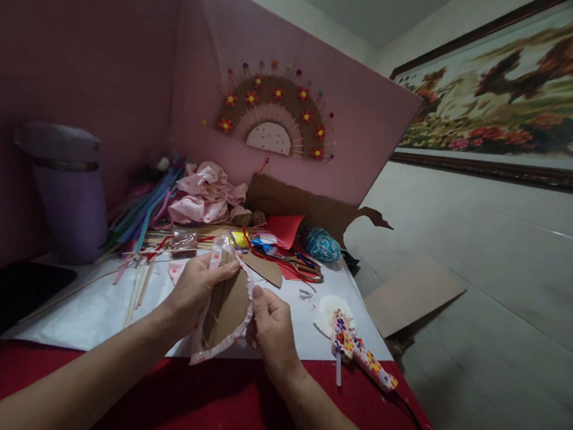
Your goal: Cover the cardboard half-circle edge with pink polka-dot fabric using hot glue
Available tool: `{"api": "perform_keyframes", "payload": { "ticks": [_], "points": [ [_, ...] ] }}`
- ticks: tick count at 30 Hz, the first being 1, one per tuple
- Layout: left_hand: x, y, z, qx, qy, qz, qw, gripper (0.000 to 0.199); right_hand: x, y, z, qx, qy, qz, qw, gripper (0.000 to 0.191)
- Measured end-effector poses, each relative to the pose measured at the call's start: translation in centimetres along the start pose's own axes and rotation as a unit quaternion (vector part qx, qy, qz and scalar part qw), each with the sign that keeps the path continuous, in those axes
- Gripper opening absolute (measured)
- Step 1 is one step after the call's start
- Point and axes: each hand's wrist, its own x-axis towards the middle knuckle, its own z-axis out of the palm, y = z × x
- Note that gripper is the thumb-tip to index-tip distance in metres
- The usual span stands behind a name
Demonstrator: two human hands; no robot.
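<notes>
Between my two hands is a half-round cardboard piece point(230, 310), tilted, its brown face toward me and pink dotted fabric folded over its rim. My left hand point(198, 287) grips it at the upper left, thumb across the cardboard. With thumb and bent fingers, my right hand point(273, 324) pinches the curved, fabric-wrapped edge on the right. Part of the left fingers is hidden behind the piece. Just beyond lies a bare cardboard cutout point(264, 270), near a pair of scissors point(302, 266).
A flower-patterned glue gun point(362, 355) rests at the right by a white round pad point(328, 311). Farther back are blue yarn point(321, 243), crumpled pink fabric point(203, 191) and pipe cleaners point(155, 197). A purple tumbler point(71, 206) stands left. A decorated cardboard arch point(290, 93) hangs on the pink board.
</notes>
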Motion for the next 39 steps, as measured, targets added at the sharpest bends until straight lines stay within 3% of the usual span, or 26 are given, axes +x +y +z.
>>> {"api": "perform_keyframes", "payload": {
  "ticks": [6, 10, 12, 15, 18, 22, 29, 31, 36, 39],
  "points": [
    [-0.04, -0.48, 0.15, 0.001, 0.021, 0.027, 0.999, 0.034, -0.38, -0.17, 0.07, -0.175, 0.062, -0.123, 0.975, 0.042],
    [-0.17, -0.58, 0.29, 0.003, 0.034, 0.034, 0.999, 0.034, -0.49, -0.26, 0.06, -0.211, 0.074, -0.141, 0.965, 0.042],
    [-0.19, -0.46, 0.31, 0.000, 0.033, 0.017, 0.999, 0.029, -0.43, -0.24, 0.11, -0.170, 0.064, -0.123, 0.976, 0.043],
    [-0.16, -0.17, 0.32, -0.013, 0.035, -0.024, 0.999, 0.022, -0.30, -0.19, 0.21, -0.036, 0.031, -0.043, 0.998, 0.047],
    [-0.09, -0.01, 0.29, -0.022, 0.040, -0.041, 0.998, 0.020, -0.26, -0.28, 0.26, 0.045, 0.007, 0.025, 0.999, 0.049],
    [0.03, -0.27, 0.09, -0.017, 0.048, -0.015, 0.999, 0.026, -0.27, -0.50, 0.27, 0.014, 0.000, -0.008, 1.000, 0.044],
    [-0.20, -0.35, 0.45, 0.000, 0.080, 0.016, 0.997, 0.030, -0.33, -0.38, 0.29, -0.099, 0.045, -0.083, 0.991, 0.043],
    [-0.31, -0.11, 0.67, -0.007, 0.082, 0.017, 0.996, 0.030, -0.37, -0.35, 0.31, -0.080, 0.044, -0.066, 0.994, 0.043],
    [-0.14, 0.34, 0.62, -0.052, 0.100, 0.002, 0.994, 0.026, -0.40, -0.44, 0.52, 0.077, 0.024, 0.061, 0.995, 0.048],
    [0.07, 0.38, 0.45, -0.070, 0.112, 0.007, 0.991, 0.025, -0.49, -0.39, 0.71, 0.115, -0.003, 0.086, 0.990, 0.046]
  ]
}}
